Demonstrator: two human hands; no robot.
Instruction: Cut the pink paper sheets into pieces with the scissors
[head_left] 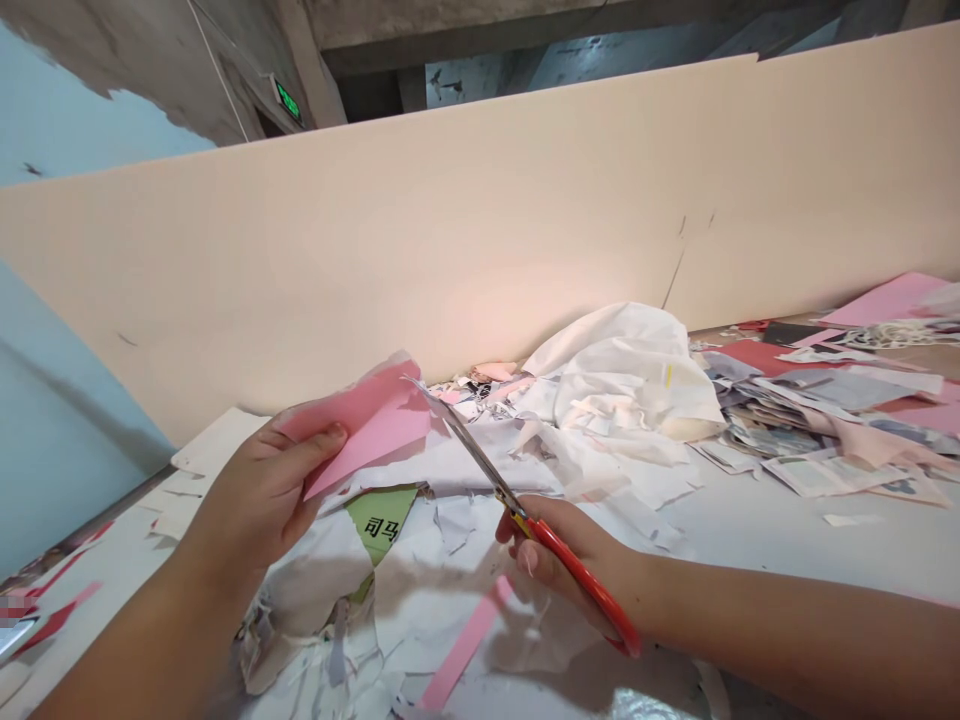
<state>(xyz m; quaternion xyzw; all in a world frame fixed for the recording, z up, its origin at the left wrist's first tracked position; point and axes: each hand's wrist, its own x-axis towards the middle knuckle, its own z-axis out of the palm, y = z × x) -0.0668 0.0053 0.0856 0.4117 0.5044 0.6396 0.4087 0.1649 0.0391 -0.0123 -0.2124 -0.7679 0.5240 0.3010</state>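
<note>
My left hand (266, 490) pinches a pink sheet of paper (371, 415) and holds it up over the table, thumb on top. My right hand (562, 565) grips red-handled scissors (525, 520). Their metal blades (465, 440) point up and left, and the tips meet the right edge of the pink sheet. The blades look nearly shut. A cut pink strip (465, 645) lies on the table below my right hand.
A table (787, 530) is littered with white paper scraps, a green label (381, 520) with black characters, crumpled white sheets (622, 385) and a pile of printed and pink papers (840, 410) at right. A tall beige board (480, 240) stands along the far edge.
</note>
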